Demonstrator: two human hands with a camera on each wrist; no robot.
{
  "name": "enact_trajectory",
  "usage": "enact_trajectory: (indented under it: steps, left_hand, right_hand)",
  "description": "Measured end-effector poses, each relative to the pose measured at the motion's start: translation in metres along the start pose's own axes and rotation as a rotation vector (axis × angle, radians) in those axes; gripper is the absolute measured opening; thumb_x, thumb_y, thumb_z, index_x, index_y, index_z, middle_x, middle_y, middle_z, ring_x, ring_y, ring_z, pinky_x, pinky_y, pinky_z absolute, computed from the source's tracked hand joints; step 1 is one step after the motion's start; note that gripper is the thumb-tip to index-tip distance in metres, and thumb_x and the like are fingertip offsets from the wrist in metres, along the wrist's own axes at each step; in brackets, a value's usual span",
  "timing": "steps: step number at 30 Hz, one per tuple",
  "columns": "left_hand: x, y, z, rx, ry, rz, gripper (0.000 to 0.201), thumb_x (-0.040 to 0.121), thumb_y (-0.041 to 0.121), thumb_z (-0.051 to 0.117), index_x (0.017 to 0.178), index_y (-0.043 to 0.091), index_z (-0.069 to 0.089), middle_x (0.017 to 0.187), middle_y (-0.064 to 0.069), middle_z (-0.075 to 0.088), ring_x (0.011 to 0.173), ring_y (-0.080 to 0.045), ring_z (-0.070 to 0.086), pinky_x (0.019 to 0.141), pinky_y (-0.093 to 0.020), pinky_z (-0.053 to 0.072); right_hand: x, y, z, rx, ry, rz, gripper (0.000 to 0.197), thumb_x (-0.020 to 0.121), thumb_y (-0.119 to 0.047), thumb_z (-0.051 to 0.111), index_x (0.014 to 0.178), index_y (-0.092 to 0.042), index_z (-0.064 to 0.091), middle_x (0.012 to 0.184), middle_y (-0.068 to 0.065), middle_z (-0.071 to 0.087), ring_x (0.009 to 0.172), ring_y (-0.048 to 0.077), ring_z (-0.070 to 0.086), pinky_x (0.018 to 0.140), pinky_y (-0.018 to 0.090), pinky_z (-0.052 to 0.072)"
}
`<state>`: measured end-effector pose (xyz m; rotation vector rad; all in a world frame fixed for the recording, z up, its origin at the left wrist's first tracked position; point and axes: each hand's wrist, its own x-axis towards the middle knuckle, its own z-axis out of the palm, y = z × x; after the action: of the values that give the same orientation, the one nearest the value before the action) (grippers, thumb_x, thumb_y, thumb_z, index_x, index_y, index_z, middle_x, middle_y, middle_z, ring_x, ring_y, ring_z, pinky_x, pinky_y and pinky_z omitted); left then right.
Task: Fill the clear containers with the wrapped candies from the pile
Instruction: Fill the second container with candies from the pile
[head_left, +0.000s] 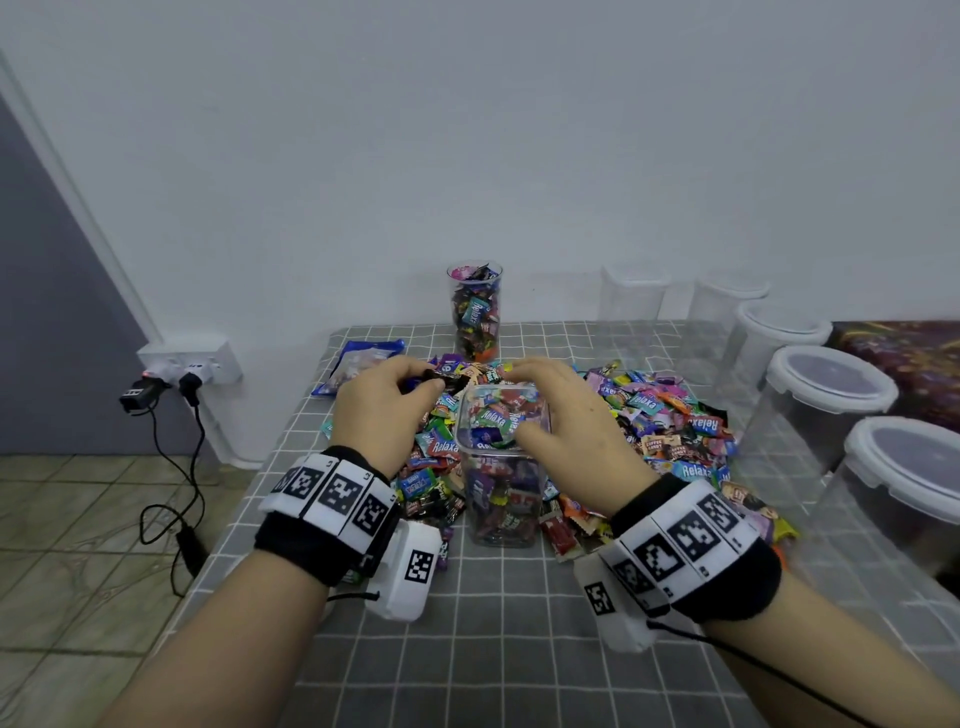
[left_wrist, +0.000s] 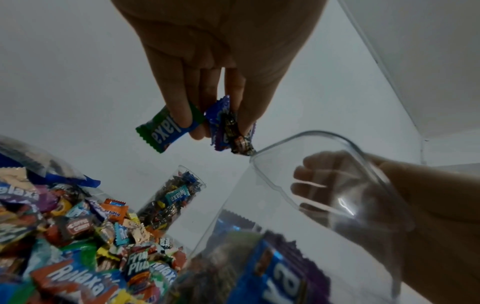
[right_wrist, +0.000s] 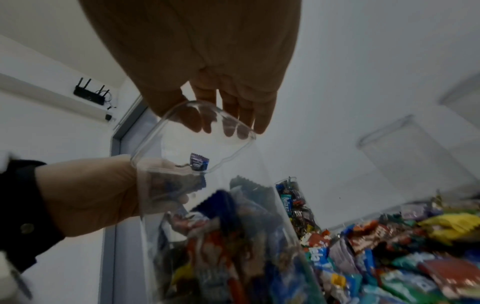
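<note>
A clear square container stands mid-table, partly filled with wrapped candies, inside the candy pile. My right hand lies over its mouth and grips the rim, thumb on the near side and fingers on the far side. My left hand hovers just left of the rim and pinches several candies. The left wrist view shows them: a green-blue Relaxa candy, plus a purple and a dark one, close to the container rim.
A tall round container full of candies stands behind the pile, with a blue bag to its left. Empty clear containers and lidded ones line the right side. The grey checked tablecloth lies bare near me. A wall socket is left of the table.
</note>
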<state>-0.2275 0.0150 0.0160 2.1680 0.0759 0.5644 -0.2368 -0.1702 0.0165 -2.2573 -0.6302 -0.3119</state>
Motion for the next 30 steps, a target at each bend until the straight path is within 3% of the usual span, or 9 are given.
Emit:
enact_trajectory:
  steps: [3,7,10,14,18,20,27,29,30]
  left_hand:
    - [-0.002,0.009,-0.004,-0.05,-0.001,0.016,0.004,0.085,0.022,0.065,0.085,0.026,0.067,0.079,0.009,0.065,0.078,-0.011,0.059,0.071,-0.024,0.046]
    - [-0.005,0.025,-0.006,-0.124,-0.023,0.049,0.004,0.085,0.022,0.067,0.087,0.025,0.067,0.077,0.015,0.062,0.074,-0.002,0.057,0.066,-0.014,0.042]
    - [-0.01,0.039,-0.005,-0.199,-0.082,0.088,0.014,0.084,0.019,0.067,0.079,0.031,0.065,0.077,0.013,0.065,0.075,-0.003,0.06,0.069,-0.015,0.047]
    - [-0.016,0.05,0.002,-0.153,-0.177,0.14,0.011,0.083,0.019,0.069,0.08,0.029,0.067,0.077,0.008,0.068,0.078,-0.012,0.063,0.076,-0.029,0.051]
    - [-0.02,0.052,0.006,0.059,-0.263,0.216,0.009,0.084,0.022,0.066,0.092,0.024,0.07,0.082,0.007,0.068,0.081,-0.012,0.062,0.079,-0.032,0.049]
    - [-0.022,0.053,0.008,0.168,-0.299,0.255,0.013,0.085,0.023,0.064,0.096,0.023,0.07,0.09,0.005,0.07,0.087,-0.012,0.062,0.082,-0.032,0.048]
    - [-0.022,0.055,0.007,0.293,-0.364,0.259,0.019,0.085,0.026,0.062,0.103,0.027,0.069,0.088,0.007,0.066,0.085,-0.012,0.059,0.075,-0.026,0.043]
    - [-0.022,0.057,0.006,0.284,-0.376,0.248,0.023,0.085,0.026,0.063,0.107,0.029,0.068,0.09,0.006,0.068,0.086,-0.013,0.06,0.078,-0.028,0.044]
    - [-0.022,0.058,0.005,0.272,-0.381,0.247,0.024,0.085,0.025,0.063,0.108,0.03,0.068,0.091,0.005,0.069,0.085,-0.012,0.06,0.079,-0.028,0.045]
  right_hand:
    - [-0.008,0.001,-0.004,0.198,-0.023,0.136,0.062,0.086,-0.019,0.065,0.14,-0.019,0.035,0.128,-0.015,0.038,0.114,-0.006,0.032,0.095,0.015,0.027]
    - [-0.017,0.012,0.0,0.519,-0.154,0.245,0.083,0.08,-0.017,0.074,0.142,-0.027,0.02,0.125,-0.027,0.04,0.095,-0.032,0.042,0.078,-0.004,0.034]
    - [-0.019,0.024,0.007,0.567,-0.21,0.291,0.091,0.078,-0.015,0.075,0.145,-0.028,0.015,0.122,-0.021,0.046,0.094,-0.026,0.047,0.076,-0.001,0.04]
    - [-0.019,0.03,0.009,0.56,-0.212,0.291,0.064,0.08,-0.015,0.073,0.12,-0.041,0.031,0.105,-0.028,0.05,0.087,-0.028,0.05,0.07,-0.002,0.04]
    - [-0.018,0.033,0.012,0.541,-0.203,0.292,0.068,0.077,-0.027,0.077,0.131,-0.035,0.037,0.117,-0.022,0.052,0.105,-0.016,0.05,0.086,0.01,0.043]
    - [-0.018,0.035,0.012,0.519,-0.2,0.284,0.061,0.076,-0.028,0.078,0.125,-0.039,0.041,0.117,-0.021,0.054,0.107,-0.01,0.051,0.091,0.019,0.044]
    - [-0.018,0.037,0.011,0.519,-0.193,0.278,0.041,0.078,-0.021,0.076,0.101,-0.035,0.046,0.097,-0.02,0.061,0.086,-0.009,0.058,0.077,0.016,0.046]
    - [-0.018,0.036,0.011,0.534,-0.203,0.282,0.044,0.078,-0.019,0.077,0.105,-0.035,0.045,0.094,-0.027,0.062,0.085,-0.013,0.057,0.078,0.014,0.047]
    - [-0.018,0.036,0.013,0.555,-0.203,0.288,0.053,0.076,-0.02,0.078,0.115,-0.035,0.046,0.104,-0.024,0.063,0.095,-0.009,0.059,0.087,0.021,0.049]
